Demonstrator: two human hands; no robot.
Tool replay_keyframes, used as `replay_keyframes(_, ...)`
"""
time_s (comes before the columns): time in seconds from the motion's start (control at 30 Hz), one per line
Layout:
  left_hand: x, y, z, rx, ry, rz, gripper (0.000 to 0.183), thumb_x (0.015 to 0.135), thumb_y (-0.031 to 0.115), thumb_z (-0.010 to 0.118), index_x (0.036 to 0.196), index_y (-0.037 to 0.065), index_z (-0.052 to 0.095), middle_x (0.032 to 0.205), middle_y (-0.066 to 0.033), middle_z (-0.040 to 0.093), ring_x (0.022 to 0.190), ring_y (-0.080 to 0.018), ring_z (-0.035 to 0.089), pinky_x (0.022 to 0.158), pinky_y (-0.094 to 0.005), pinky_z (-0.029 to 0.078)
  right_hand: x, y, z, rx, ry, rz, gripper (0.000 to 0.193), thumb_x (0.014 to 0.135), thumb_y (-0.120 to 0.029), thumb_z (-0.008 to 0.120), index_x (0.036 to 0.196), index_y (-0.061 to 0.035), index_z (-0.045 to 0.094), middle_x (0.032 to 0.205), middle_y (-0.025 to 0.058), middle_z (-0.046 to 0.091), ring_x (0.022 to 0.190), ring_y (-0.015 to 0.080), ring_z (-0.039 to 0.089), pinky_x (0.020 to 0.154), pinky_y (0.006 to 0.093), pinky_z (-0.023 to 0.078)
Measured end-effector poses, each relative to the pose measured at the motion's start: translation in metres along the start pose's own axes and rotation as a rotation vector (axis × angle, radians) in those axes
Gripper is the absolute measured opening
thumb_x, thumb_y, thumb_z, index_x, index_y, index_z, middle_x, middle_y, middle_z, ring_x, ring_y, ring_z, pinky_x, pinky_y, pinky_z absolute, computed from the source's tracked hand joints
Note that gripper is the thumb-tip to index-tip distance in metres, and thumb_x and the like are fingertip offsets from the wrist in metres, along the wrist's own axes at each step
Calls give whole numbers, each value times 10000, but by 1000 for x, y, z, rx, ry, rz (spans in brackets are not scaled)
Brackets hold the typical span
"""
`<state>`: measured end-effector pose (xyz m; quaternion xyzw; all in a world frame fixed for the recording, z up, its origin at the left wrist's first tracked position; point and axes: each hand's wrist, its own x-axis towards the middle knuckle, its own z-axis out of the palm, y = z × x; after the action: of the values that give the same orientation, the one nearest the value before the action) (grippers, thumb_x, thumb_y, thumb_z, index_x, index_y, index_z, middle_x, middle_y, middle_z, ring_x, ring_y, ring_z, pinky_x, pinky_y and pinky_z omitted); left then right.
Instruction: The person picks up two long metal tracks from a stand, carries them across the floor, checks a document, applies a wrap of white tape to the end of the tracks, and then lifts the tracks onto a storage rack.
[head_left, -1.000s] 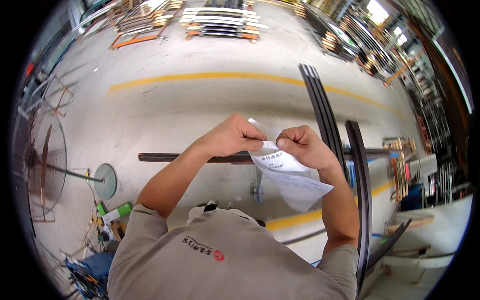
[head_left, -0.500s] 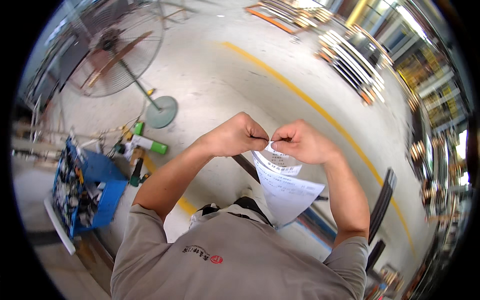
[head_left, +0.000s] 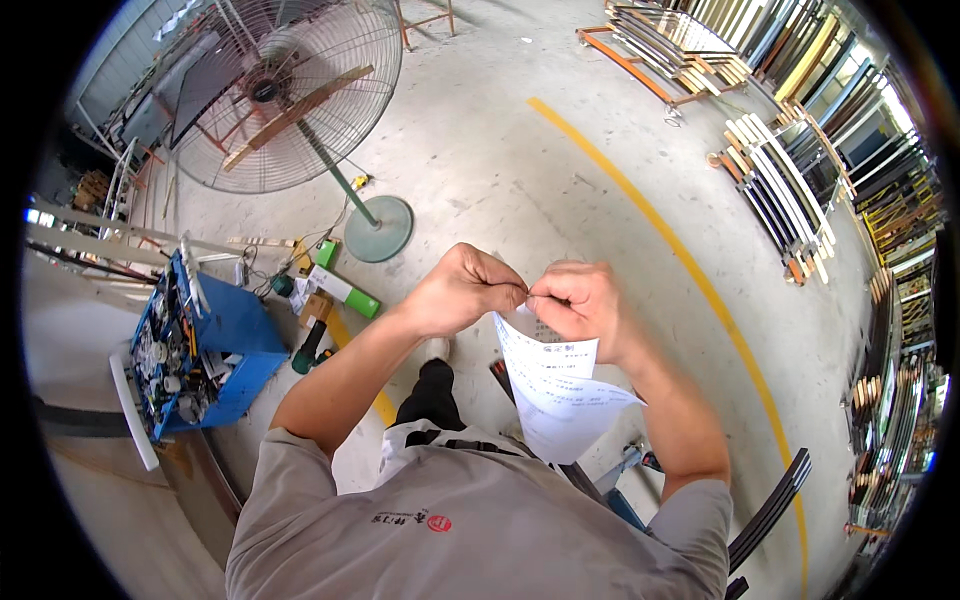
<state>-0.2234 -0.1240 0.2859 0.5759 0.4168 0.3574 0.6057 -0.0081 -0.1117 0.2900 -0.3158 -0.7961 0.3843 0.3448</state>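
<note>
Printed white paper sheets (head_left: 555,400) hang in front of my body, curling at their lower corners. My left hand (head_left: 465,290) pinches their top edge from the left, thumb and forefinger closed. From the other side my right hand (head_left: 578,305) is closed on the same edge, its fingertips meeting those of the left. Whether something small sits between the fingertips cannot be made out. Beneath the sheets, dark bars and a blue part are partly hidden.
A large pedestal fan (head_left: 265,90) stands ahead left on a round green base (head_left: 380,228). A blue bin (head_left: 235,340) full of small parts is at left, near a green power tool (head_left: 310,348). Frame-profile stacks (head_left: 775,195) line the right, beyond a yellow floor line (head_left: 690,265).
The fan, bin and racks have shifted to the right in view as my head turned. Both hands still pinch the sheets, which have swung and curled differently.
</note>
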Motion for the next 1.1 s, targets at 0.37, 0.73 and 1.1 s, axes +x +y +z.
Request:
replay_keyframes(0.37, 137, -6, -195, -127, -210, -39, 120, 856, 18, 693, 909, -72, 752, 798, -67, 732, 737, -100, 628, 682, -265, 512, 177, 54, 54, 61, 264, 115, 66, 876, -30, 707, 835, -10, 660, 683, 81, 583, 642, 144, 557, 567, 306, 434)
replay_keyframes(0.73, 234, 49, -299, 598, -460, 508, 469, 721, -86, 626, 1188, -45, 647, 987, -192, 675, 885, -320, 647, 741, -390, 525, 279, 44, -23, -544, 175, 86, 168, 809, -151, 797, 831, -49, 665, 751, 83, 635, 655, 271, 612, 572, 365, 473)
replay_keyframes(1.1, 410, 56, -288, 454, -472, 191, 145, 880, 19, 701, 996, -66, 722, 844, -183, 736, 728, -165, 679, 703, -317, 534, 321, 175, -121, -387, 458, -216, 137, 817, -32, 753, 848, -23, 620, 661, 106, 588, 550, 279, 588, 517, 373, 449)
